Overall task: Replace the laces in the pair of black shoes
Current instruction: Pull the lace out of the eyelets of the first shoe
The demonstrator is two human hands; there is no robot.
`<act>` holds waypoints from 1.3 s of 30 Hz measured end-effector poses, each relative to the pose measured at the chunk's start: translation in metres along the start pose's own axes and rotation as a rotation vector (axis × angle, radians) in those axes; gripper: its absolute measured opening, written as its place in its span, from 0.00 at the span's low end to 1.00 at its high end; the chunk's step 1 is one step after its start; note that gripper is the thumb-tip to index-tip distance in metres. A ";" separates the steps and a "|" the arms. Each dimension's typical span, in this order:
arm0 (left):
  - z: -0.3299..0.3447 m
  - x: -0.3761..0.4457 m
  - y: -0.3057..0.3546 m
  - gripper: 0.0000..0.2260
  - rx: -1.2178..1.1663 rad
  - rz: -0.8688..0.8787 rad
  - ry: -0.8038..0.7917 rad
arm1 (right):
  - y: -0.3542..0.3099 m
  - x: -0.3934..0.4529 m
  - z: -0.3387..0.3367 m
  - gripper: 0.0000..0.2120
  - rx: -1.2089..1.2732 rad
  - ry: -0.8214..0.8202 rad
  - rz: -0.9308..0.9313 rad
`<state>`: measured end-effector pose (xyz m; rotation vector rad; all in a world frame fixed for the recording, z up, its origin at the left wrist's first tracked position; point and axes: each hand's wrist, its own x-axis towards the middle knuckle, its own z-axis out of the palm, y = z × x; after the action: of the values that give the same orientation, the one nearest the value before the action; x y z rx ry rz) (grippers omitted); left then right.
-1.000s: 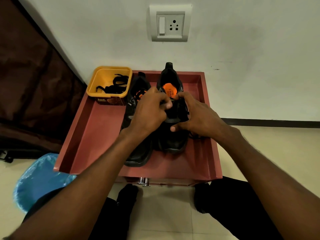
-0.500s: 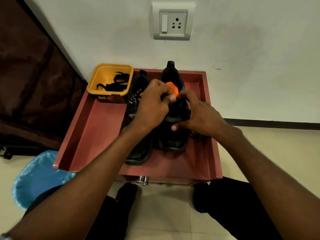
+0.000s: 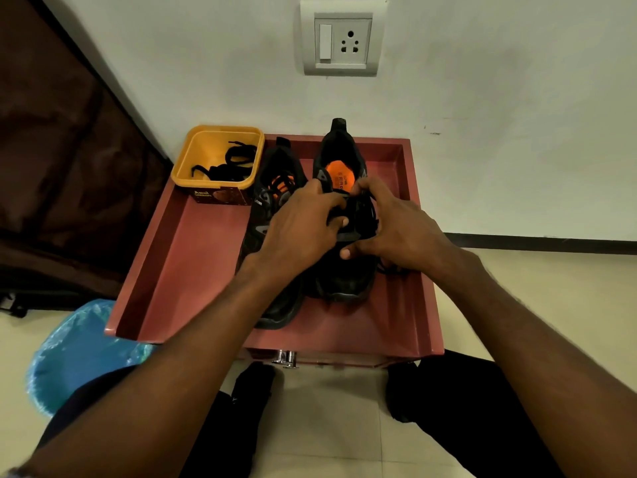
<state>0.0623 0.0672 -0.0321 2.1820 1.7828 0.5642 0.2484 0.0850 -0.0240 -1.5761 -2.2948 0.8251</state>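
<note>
Floor: pale tiles nearest the viewer, with the person's dark-clad legs on either side.
Bag: blue plastic, low on the left, touching the tray's near left corner.
Tray: red, raised walls all round; its near lip overhangs two metal knobs. Bare red floor lies wide on the left of the shoes, a narrow strip on the right.
Left shoe: black, toe toward the near lip, partly under the left forearm.
Right shoe: black, just beside it, toe well back from the lip, heel at the far wall (orange insole showing).
Left hand: fingers curled over the right shoe's tongue area, pinching the lace.
Right hand: fingers curled on the same lace, thumb on the upper.
Tub: yellow, in the far left corner, touching the left shoe, holding spare black laces.
Wall: white, behind the tray, with a socket above.
</note>
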 end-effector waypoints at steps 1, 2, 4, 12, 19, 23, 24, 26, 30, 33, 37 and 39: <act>0.000 0.000 0.000 0.09 0.016 0.001 0.022 | 0.000 0.000 0.000 0.44 0.003 0.000 0.001; 0.000 0.000 0.001 0.07 0.034 0.008 0.045 | 0.000 0.000 0.000 0.44 0.006 0.001 0.004; 0.003 0.000 0.003 0.04 0.029 -0.017 0.070 | -0.001 -0.001 -0.001 0.44 0.007 0.002 0.016; -0.042 0.008 0.005 0.08 -1.443 -0.309 0.197 | -0.001 0.000 -0.002 0.47 0.013 0.003 0.049; -0.012 0.004 0.002 0.14 -0.433 -0.025 0.112 | -0.001 0.001 0.000 0.48 0.004 0.007 0.012; -0.008 0.001 -0.001 0.18 -0.121 0.055 0.078 | 0.000 0.000 0.000 0.45 -0.001 0.015 0.017; -0.009 0.002 -0.002 0.16 -0.077 0.056 0.079 | 0.000 0.000 0.001 0.45 0.002 0.019 0.020; -0.013 0.002 -0.005 0.15 -0.041 0.037 0.067 | 0.002 0.001 0.002 0.44 0.001 0.025 0.014; -0.022 0.000 -0.006 0.08 -0.093 0.005 0.190 | 0.004 0.002 0.002 0.44 0.016 0.019 0.002; -0.036 -0.003 -0.009 0.12 -0.043 -0.143 0.264 | 0.006 0.004 0.001 0.42 0.127 -0.029 -0.027; -0.040 -0.009 -0.015 0.16 0.144 -0.159 0.171 | 0.002 0.007 0.004 0.26 0.100 0.071 0.017; -0.037 -0.008 -0.016 0.21 0.166 -0.106 0.167 | -0.006 0.008 0.005 0.14 0.018 0.166 -0.017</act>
<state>0.0297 0.0612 -0.0074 2.1856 2.0868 0.6093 0.2379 0.0891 -0.0255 -1.5525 -2.1749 0.6812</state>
